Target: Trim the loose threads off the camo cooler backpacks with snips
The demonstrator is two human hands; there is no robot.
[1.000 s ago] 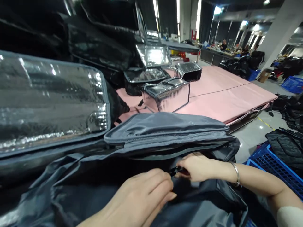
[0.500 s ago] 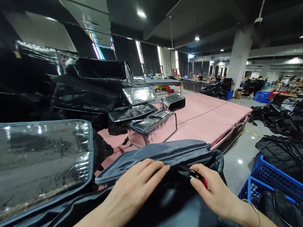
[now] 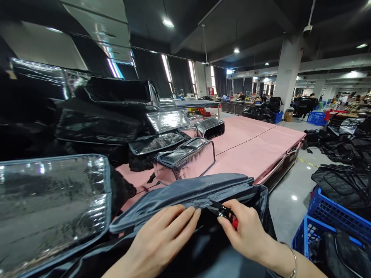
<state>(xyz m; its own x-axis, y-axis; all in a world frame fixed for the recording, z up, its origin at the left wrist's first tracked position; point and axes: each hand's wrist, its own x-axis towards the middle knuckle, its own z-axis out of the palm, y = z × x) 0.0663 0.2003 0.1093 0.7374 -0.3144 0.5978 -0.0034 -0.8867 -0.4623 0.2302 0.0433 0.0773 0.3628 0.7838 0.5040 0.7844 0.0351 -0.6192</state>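
A black bag with dark blue-grey lining (image 3: 203, 189) lies open in front of me. My left hand (image 3: 166, 231) rests on the bag's inner edge, its fingers bent together over the fabric; its fingertips press the edge near the bag's middle. Between the thumb and fingers of my right hand (image 3: 243, 227) are small black thread snips (image 3: 222, 210) with a red part at the palm side. The blades point left, at the seam just right of my left fingertips. Whether a thread lies between them is too small to tell.
Silver-lined bags (image 3: 185, 158) lie on a pink-covered table (image 3: 249, 143). A large silver panel (image 3: 55, 208) is at the left, below piled black bags (image 3: 98, 123). Blue crates (image 3: 333, 212) holding black bags stand on the floor at the right. People sit far back.
My right hand and the snips have moved left, closer to my left fingertips. My left hand has shifted slightly down and left in view. The surroundings have shifted a little left too.
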